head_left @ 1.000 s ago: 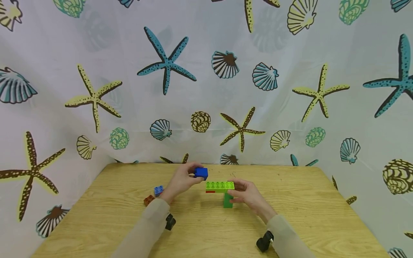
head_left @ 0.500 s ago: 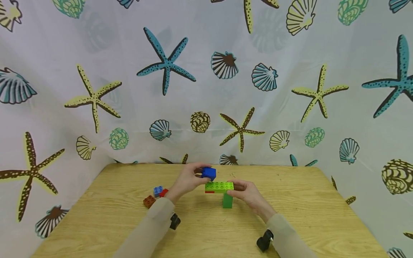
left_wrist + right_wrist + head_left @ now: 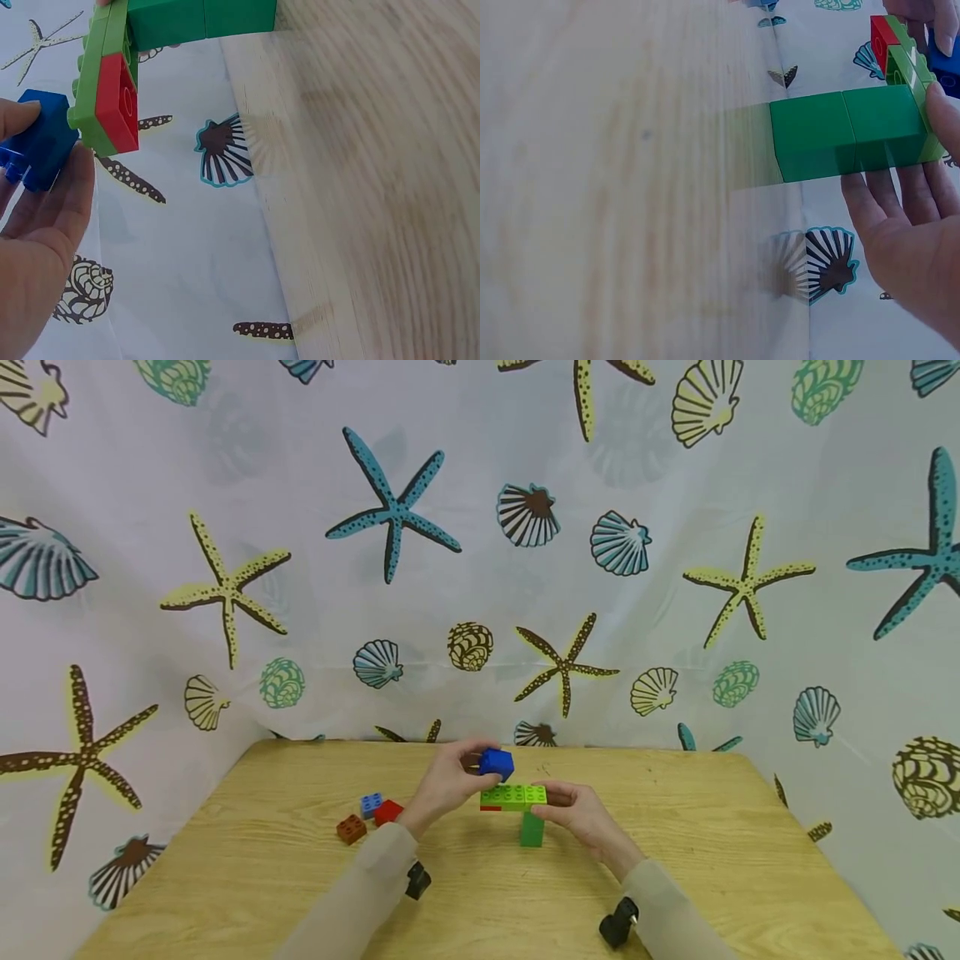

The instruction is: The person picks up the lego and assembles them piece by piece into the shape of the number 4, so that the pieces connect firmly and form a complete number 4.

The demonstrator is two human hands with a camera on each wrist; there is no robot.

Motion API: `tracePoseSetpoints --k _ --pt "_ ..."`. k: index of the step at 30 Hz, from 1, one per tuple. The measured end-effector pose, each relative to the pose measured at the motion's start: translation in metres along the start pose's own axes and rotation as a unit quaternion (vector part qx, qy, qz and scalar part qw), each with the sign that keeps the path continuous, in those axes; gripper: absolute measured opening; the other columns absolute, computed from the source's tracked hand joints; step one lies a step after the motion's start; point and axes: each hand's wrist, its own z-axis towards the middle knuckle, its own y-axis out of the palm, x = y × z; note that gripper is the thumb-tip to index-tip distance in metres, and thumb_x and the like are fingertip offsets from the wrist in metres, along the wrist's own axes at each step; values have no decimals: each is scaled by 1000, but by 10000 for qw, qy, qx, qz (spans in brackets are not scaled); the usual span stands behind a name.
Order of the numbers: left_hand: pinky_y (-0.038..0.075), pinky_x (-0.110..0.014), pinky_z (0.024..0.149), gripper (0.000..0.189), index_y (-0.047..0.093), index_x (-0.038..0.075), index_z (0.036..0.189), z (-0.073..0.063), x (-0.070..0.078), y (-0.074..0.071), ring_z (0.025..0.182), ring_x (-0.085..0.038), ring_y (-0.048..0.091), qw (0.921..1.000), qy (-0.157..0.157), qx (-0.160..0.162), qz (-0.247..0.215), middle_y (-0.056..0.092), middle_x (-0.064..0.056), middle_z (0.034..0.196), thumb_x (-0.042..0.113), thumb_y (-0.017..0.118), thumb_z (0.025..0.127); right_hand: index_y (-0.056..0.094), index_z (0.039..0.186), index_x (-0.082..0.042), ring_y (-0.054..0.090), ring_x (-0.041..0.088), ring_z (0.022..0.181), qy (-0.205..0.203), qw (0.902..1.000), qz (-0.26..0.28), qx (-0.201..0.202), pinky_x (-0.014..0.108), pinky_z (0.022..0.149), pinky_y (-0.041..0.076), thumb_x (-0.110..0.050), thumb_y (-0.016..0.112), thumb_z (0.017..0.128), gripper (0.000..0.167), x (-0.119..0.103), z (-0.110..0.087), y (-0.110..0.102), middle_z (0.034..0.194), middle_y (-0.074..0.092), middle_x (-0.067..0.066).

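Hanging as a backdrop, a white cloth (image 3: 480,468) printed with starfish and shells rises behind a wooden table (image 3: 510,910). A person's right hand (image 3: 581,817) pinches one end of a lime-green beam (image 3: 513,797) topping a green column (image 3: 532,829); a red brick (image 3: 118,101) sits under its other end. The left hand (image 3: 442,781), fingers and thumb closed around a blue brick (image 3: 497,764), holds it just above the beam; contact is unclear. Brown (image 3: 351,829), red (image 3: 387,812) and light-blue (image 3: 371,804) bricks lie left.
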Motion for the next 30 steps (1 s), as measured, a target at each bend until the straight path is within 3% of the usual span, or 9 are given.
tracePoseSetpoints --k 8,13,23,30 --pt "59 -41 80 42 65 14 121 1 -3 7 99 -29 69 9995 75 86 -302 61 -12 125 5 77 82 62 131 -6 64 16 109 1 10000 23 -3 38 101 49 -20 76 87 48 1 -2 0 124 67 10" --pt "58 -38 83 43 63 11 126 2 -5 13 103 -28 68 9992 207 -109 -326 61 -12 126 9 75 84 61 132 -5 64 16 110 1 10000 49 -6 38 102 48 -18 74 88 47 3 -3 -1 126 67 11" --pt "58 -30 77 49 58 23 136 1 5 27 93 -20 68 9977 549 -379 99 66 -9 117 22 73 90 59 134 -5 63 18 113 -147 9998 66 -133 40 103 48 -20 74 88 50 1 -2 -4 129 64 14" --pt "56 -35 86 51 53 23 142 -1 8 37 106 -22 67 9949 767 -588 291 64 -10 126 11 66 93 56 137 -4 62 21 117 -84 9998 99 -153 40 102 48 -21 75 88 55 -1 -2 -3 132 62 15"
